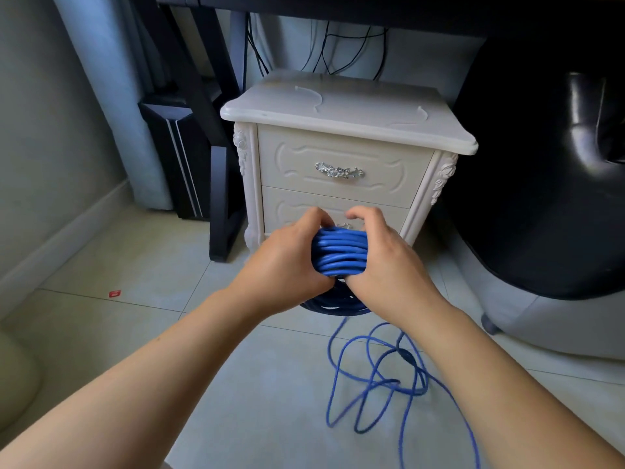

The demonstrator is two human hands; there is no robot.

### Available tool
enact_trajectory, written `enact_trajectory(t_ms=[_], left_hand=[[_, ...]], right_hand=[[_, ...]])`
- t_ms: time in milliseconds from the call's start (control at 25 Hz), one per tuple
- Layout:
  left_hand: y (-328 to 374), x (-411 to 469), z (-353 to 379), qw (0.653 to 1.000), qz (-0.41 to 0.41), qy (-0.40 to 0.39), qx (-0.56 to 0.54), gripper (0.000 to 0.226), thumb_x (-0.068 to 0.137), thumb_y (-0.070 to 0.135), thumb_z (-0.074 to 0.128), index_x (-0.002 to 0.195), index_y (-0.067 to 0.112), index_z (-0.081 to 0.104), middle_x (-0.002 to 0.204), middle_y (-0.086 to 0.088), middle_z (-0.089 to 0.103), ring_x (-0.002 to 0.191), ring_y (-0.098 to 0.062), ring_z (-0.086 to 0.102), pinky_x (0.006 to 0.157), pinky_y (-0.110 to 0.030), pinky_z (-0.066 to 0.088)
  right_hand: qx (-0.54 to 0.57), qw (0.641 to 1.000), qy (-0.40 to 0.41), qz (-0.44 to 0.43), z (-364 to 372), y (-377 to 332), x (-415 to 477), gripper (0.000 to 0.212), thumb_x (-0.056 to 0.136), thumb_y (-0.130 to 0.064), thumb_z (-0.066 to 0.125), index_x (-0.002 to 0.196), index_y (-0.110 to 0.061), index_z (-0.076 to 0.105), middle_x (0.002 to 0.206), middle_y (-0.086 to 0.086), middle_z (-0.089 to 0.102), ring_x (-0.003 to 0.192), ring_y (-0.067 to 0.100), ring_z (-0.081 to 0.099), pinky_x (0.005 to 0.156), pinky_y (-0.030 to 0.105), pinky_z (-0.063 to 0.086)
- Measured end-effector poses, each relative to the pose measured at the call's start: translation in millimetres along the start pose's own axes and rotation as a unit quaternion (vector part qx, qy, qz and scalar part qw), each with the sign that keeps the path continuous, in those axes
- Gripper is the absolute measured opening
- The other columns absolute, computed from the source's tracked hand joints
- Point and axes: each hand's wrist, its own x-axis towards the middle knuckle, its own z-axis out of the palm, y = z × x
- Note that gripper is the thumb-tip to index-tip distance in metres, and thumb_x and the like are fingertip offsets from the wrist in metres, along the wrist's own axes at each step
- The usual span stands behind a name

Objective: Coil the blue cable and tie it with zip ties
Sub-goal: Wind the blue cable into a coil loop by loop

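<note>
At frame centre, the left hand (287, 265) and right hand (389, 262) both grasped the coiled blue cable (340, 253); loose loops trailed on the tiled floor (135, 275) below.

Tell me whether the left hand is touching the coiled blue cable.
Touching. In the head view the left hand wraps its fingers round the left side of the blue cable coil, no gap visible.
</note>
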Motion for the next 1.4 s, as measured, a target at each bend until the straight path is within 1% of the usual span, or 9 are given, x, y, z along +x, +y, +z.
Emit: enact_trajectory(t_ms=[240,400,520,760,840,960,1120,1280,1400], left_hand=[[-0.7,5.1,-5.1,0.982,-0.073,0.069,-0.16,0.044,0.068,0.0,0.071,0.1,0.026,0.055,0.078,0.013,0.065,0.066,0.0,0.062,0.058,-0.014,0.05],[-9.8,12.6,-8.4,0.924,-0.152,0.122,-0.329,0.04,0.068,-0.001,0.071,0.098,0.024,0.06,0.073,0.009,0.065,0.065,-0.01,0.06,0.064,-0.03,0.051],[-16.4,16.1,-7.5,0.876,-0.181,0.123,-0.43,0.039,0.063,0.004,0.068,0.099,0.015,0.059,0.078,-0.002,0.061,0.071,-0.02,0.059,0.073,-0.039,0.05],[-10.0,9.1,6.2,0.814,-0.186,0.076,-0.545,0.028,0.068,0.002,0.063,0.092,0.01,0.053,0.076,-0.009,0.049,0.067,-0.018,0.052,0.064,-0.032,0.044],[-9.9,6.1,7.1,0.826,-0.182,0.031,-0.533,0.029,0.071,0.003,0.067,0.096,0.01,0.054,0.077,-0.006,0.054,0.072,-0.019,0.057,0.066,-0.03,0.048],[-16.7,6.1,-3.3,0.875,-0.193,-0.064,-0.44,0.066,0.064,0.019,0.082,0.122,0.013,0.052,0.101,0.002,0.068,0.097,-0.017,0.068,0.084,-0.032,0.055],[-16.0,6.9,-9.6,0.954,-0.118,-0.053,-0.269,0.093,0.059,0.037,0.088,0.14,0.04,0.042,0.135,0.013,0.055,0.126,0.005,0.048,0.1,-0.023,0.045],[-4.4,3.6,-0.7,0.996,0.008,-0.039,-0.084,0.089,0.069,0.022,0.083,0.145,0.034,0.038,0.127,0.009,0.054,0.113,0.004,0.051,0.097,-0.008,0.039],[1.4,2.5,-0.7,0.997,-0.033,-0.011,-0.068,0.061,0.071,0.015,0.075,0.127,0.028,0.054,0.097,0.01,0.067,0.085,-0.004,0.063,0.076,-0.02,0.051]], right_hand=[[0.191,0.98,0.001,0.063,-15.1,13.5,6.3,0.083,0.07,-0.016,0.077,0.137,-0.044,0.038,0.107,-0.012,0.06,0.09,0.006,0.064,0.077,0.018,0.047],[0.315,0.941,-0.013,0.124,-5.5,29.9,6.4,0.071,0.071,-0.022,0.084,0.129,-0.039,0.047,0.107,-0.015,0.067,0.099,0.001,0.065,0.088,0.025,0.049],[0.396,0.905,0.003,0.154,4.5,23.2,8.2,0.064,0.073,-0.021,0.083,0.126,-0.034,0.048,0.102,-0.01,0.068,0.094,0.008,0.068,0.077,0.027,0.053],[0.517,0.837,0.057,0.172,9.1,17.0,13.5,0.064,0.063,-0.01,0.081,0.12,-0.024,0.056,0.1,0.006,0.067,0.094,0.024,0.067,0.086,0.043,0.055],[0.487,0.851,0.098,0.17,8.7,20.7,15.8,0.054,0.058,-0.006,0.073,0.108,-0.023,0.06,0.087,0.001,0.064,0.084,0.021,0.063,0.085,0.045,0.053],[0.449,0.867,0.142,0.162,0.9,25.1,16.7,0.049,0.057,-0.002,0.068,0.1,-0.024,0.062,0.077,-0.009,0.062,0.074,0.011,0.059,0.074,0.034,0.049],[0.285,0.943,0.122,0.125,-9.1,24.2,12.7,0.05,0.067,0.004,0.068,0.101,-0.031,0.059,0.087,-0.011,0.066,0.074,0.006,0.061,0.07,0.018,0.047],[0.121,0.992,0.022,0.008,-5.1,13.9,7.1,0.061,0.065,-0.002,0.071,0.114,-0.036,0.059,0.107,-0.012,0.059,0.093,0.003,0.055,0.079,0.006,0.039],[0.085,0.996,0.006,-0.015,-3.6,7.1,5.1,0.061,0.067,-0.006,0.069,0.116,-0.039,0.053,0.107,-0.016,0.055,0.091,0.003,0.053,0.075,0.005,0.037]])
